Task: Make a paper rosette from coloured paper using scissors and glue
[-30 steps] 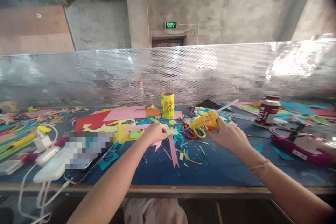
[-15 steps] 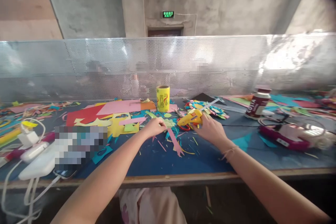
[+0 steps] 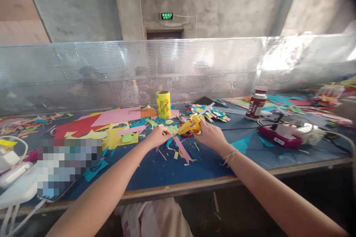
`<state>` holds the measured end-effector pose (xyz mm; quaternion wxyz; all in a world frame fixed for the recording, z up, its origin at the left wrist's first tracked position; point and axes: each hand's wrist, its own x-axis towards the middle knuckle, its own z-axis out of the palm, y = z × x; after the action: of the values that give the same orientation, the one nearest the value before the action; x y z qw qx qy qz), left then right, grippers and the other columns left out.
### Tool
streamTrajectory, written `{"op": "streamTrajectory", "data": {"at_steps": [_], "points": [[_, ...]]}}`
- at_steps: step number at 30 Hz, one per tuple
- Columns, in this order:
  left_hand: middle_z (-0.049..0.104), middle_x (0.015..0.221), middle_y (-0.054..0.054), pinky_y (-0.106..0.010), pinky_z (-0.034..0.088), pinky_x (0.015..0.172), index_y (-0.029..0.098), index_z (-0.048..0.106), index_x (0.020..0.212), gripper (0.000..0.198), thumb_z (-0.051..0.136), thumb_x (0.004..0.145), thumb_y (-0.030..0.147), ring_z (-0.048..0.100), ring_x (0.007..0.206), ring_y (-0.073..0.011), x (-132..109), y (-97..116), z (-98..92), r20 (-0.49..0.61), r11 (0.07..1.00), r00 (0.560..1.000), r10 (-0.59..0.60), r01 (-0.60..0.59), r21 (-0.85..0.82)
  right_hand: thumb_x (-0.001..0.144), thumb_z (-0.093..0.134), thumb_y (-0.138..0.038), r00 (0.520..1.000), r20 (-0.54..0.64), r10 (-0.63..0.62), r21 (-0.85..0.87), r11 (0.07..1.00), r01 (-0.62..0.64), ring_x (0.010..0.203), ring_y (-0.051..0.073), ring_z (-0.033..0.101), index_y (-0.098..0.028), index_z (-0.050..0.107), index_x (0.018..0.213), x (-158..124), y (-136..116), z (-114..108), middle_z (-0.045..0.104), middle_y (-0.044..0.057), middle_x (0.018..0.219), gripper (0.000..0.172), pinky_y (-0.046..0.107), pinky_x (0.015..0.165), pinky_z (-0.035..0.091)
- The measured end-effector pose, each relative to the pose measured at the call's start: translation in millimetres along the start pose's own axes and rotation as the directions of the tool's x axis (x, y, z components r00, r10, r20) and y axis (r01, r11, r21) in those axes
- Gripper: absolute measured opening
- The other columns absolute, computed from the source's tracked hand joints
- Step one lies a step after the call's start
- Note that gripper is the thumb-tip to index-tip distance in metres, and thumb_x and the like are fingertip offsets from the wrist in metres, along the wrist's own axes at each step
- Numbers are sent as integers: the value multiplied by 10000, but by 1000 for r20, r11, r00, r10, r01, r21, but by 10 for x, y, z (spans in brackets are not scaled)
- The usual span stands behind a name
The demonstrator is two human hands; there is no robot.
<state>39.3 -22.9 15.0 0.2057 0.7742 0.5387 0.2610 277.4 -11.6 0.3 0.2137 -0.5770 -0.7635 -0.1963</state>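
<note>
My right hand is wrapped round a yellow hot glue gun. A translucent glue stick juts from its back end, and its nozzle points left. Just left of the nozzle, my left hand has thumb and fingers pinched together; what lies between the fingertips is too small to make out. Pale green paper shows right by those fingertips. A pink paper strip runs from near them towards the table's front. Red-handled scissors lie partly hidden behind the glue gun.
Behind the hands stands a yellow roll. A Costa bottle and a purple power strip are at right. Coloured paper and scraps cover much of the blue table. A phone lies at left; a perforated metal screen rises behind.
The view has swung slightly right, so things appear further left. The glue gun's nozzle has come closer to my left fingertips. Both hands keep their grips.
</note>
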Motion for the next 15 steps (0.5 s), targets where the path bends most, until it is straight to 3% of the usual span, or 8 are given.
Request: {"op": "streamTrajectory", "data": {"at_steps": [15], "points": [[692, 753, -53, -270, 446, 664, 160, 693, 764, 170, 540, 752, 234, 628, 734, -189, 1, 18, 37, -20, 999, 1000, -15, 14, -45, 875, 457, -380, 990, 107, -87, -125, 987, 100, 765, 221, 649, -125, 520, 1008, -7, 0, -42, 668, 127, 859, 294, 261, 536, 340]]}}
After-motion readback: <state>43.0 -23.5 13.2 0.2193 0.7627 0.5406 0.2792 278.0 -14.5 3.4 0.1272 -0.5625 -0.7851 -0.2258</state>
